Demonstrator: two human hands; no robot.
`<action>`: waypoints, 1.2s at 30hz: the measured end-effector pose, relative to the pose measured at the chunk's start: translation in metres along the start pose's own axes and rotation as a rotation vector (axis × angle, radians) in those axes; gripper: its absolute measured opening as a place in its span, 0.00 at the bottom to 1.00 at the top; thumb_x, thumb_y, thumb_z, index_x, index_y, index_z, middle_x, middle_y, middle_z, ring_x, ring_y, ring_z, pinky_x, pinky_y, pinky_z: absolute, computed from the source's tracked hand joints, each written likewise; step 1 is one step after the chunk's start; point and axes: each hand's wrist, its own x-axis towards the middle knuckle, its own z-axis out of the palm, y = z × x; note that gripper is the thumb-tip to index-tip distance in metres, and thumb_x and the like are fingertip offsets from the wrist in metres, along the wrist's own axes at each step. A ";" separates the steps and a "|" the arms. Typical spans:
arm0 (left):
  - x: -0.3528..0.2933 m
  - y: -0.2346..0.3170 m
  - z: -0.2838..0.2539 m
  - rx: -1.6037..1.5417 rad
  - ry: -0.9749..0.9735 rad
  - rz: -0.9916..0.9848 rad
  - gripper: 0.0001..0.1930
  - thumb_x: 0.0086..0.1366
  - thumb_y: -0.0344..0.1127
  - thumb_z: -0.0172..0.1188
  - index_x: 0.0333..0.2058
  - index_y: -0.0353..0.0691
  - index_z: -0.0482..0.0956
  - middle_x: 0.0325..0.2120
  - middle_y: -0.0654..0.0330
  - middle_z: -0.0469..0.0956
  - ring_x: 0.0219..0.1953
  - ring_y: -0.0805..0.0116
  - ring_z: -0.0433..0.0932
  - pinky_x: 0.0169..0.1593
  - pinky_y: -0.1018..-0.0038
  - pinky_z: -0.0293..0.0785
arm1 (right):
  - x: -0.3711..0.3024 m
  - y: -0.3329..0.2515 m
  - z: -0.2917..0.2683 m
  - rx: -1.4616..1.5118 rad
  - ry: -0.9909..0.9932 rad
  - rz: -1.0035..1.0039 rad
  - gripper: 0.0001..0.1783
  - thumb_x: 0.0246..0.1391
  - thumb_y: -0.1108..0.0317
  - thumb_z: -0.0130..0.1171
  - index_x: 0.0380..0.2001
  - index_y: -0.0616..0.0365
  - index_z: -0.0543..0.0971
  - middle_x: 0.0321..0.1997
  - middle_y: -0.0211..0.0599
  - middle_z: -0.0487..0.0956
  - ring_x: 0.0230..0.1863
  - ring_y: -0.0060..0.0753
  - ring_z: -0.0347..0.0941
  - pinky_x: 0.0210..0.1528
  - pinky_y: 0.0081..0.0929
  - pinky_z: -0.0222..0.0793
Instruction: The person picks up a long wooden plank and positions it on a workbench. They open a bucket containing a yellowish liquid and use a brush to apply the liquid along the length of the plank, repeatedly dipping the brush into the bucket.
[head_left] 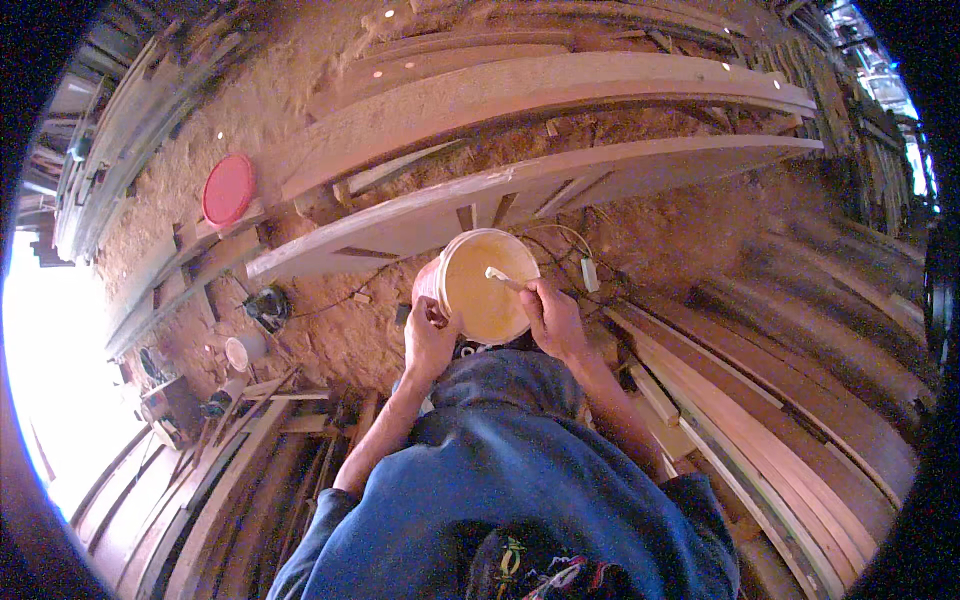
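A round bucket (428,281) with a pale rim and a reddish outer side is tilted toward me in front of my body. Its inside looks yellowish, and I cannot tell how much is in it. My left hand (430,335) is closed on the bucket's near left edge, fingers curled at the rim. Over the right part of the opening, my right hand (553,316) grips a short stick-like tool (497,275) with a whitish tip. That tip points left, above the inside of the bucket; its exact kind is too small to tell.
Beyond the bucket, a long board (400,218) stretches across. A red round lid (229,189) lies at the left, above a small white container (243,350) and a dark power tool (267,307). A cable with a white block (590,274) lies right. Planks (740,420) are stacked on the right.
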 end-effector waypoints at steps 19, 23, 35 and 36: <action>0.007 -0.002 0.025 -0.081 0.038 -0.216 0.13 0.55 0.31 0.68 0.33 0.35 0.72 0.26 0.63 0.75 0.28 0.75 0.71 0.33 0.74 0.71 | 0.095 0.114 -0.028 1.035 0.276 0.316 0.12 0.69 0.58 0.51 0.40 0.55 0.75 0.21 0.16 0.63 0.20 0.11 0.56 0.21 0.15 0.51; 0.007 0.013 0.042 -0.025 0.089 -0.201 0.12 0.57 0.31 0.67 0.33 0.34 0.72 0.26 0.61 0.75 0.29 0.74 0.72 0.35 0.73 0.71 | 0.138 0.195 -0.056 0.790 0.494 0.377 0.13 0.68 0.56 0.54 0.40 0.55 0.76 0.23 0.21 0.70 0.23 0.13 0.62 0.23 0.15 0.57; 0.007 0.028 0.066 -0.162 0.083 -0.353 0.10 0.61 0.28 0.64 0.37 0.33 0.72 0.27 0.61 0.76 0.28 0.74 0.72 0.33 0.72 0.71 | 0.165 0.210 -0.070 0.062 0.879 0.211 0.12 0.61 0.63 0.62 0.41 0.61 0.80 0.36 0.42 0.82 0.37 0.37 0.77 0.42 0.34 0.71; 0.007 0.027 0.065 -0.156 0.089 -0.329 0.10 0.61 0.28 0.64 0.37 0.33 0.72 0.27 0.61 0.76 0.28 0.74 0.73 0.32 0.73 0.71 | 0.162 0.204 -0.070 0.029 0.868 0.189 0.10 0.60 0.64 0.63 0.39 0.60 0.80 0.36 0.42 0.82 0.37 0.40 0.76 0.41 0.37 0.71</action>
